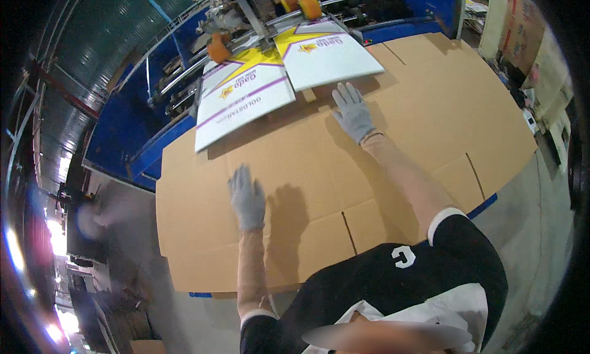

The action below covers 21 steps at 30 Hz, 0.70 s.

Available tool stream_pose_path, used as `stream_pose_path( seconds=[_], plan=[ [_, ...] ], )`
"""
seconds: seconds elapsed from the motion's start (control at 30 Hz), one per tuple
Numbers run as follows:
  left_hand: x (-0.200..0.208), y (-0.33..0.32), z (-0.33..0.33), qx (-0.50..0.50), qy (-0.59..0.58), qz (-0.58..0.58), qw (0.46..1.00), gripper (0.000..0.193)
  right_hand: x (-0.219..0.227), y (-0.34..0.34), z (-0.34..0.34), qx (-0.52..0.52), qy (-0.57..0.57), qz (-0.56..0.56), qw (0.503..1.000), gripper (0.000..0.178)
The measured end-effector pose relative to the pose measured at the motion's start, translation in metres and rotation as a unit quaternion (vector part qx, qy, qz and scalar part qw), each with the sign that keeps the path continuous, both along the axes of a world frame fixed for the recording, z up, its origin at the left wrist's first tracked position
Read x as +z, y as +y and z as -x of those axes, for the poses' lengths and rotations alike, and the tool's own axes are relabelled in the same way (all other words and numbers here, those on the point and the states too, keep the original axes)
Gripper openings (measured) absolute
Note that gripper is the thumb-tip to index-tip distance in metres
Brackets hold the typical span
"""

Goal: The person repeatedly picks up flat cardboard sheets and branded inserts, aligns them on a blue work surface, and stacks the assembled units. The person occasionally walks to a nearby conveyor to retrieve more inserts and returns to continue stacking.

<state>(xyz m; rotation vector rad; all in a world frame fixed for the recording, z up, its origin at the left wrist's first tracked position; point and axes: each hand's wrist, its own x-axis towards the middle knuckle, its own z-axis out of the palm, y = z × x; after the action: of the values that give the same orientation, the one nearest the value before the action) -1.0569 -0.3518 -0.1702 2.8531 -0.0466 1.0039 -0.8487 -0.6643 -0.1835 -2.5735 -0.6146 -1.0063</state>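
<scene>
Grey-gloved left hand (247, 198) and right hand (353, 114), both released, over one cardboard sheet (326, 166), two printed panels (246, 105) beyond.

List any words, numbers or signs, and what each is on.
Left printed panel: purple lettering, wording not copied; smaller line blurred.
Right printed panel: purple lettering, wording not copied; smaller line too small to read.
Black shirt: one white character, not copied.
Brown carton, upper right: blurred printing, unreadable.
</scene>
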Motion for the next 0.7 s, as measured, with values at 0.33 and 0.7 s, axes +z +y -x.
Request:
stream_pose_path(
  seconds=[0.33, 0.7],
  plan=[
    [-0.048, 0.106, 0.207, 0.626, 0.100, 0.259, 0.729, 0.069, -0.008, -0.059, 0.118, 0.037, 0.126, -0.001, 0.991, 0.035],
    [-0.045, 0.171, 0.248, 0.247, -0.380, 0.679, 0.578, 0.037, 0.003, -0.066, 0.152, 0.052, 0.162, -0.048, 0.984, 0.028]
  ],
)
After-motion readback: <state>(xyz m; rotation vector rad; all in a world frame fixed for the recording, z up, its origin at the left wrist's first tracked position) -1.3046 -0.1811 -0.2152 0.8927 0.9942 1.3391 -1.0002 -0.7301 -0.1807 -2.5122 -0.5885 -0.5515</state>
